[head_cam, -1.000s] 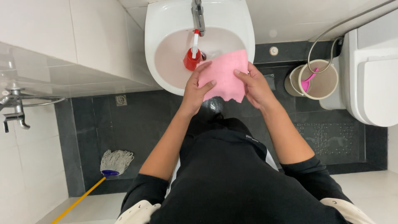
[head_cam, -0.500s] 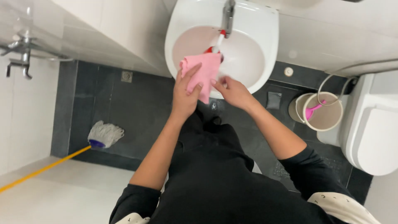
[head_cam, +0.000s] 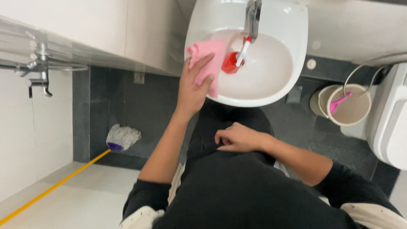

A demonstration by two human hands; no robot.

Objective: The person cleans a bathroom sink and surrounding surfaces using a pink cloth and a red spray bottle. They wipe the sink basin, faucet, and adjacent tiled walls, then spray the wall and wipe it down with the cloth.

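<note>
Pink cloth [head_cam: 207, 63] on sink [head_cam: 288, 91] rim, left hand [head_cam: 193, 87] pressing

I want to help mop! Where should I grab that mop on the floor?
Grab the yellow handle, not the stringy head. The mop lies flat, its long, thin handle stretching over the bare light floor, so probably come from above and wrap your hand around it.

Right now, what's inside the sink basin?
Inside the white sink, a red spray bottle with a white nozzle lies below the faucet. The left hand presses a pink cloth on the near-left rim. The basin under cloth and bottle is hidden.
</note>
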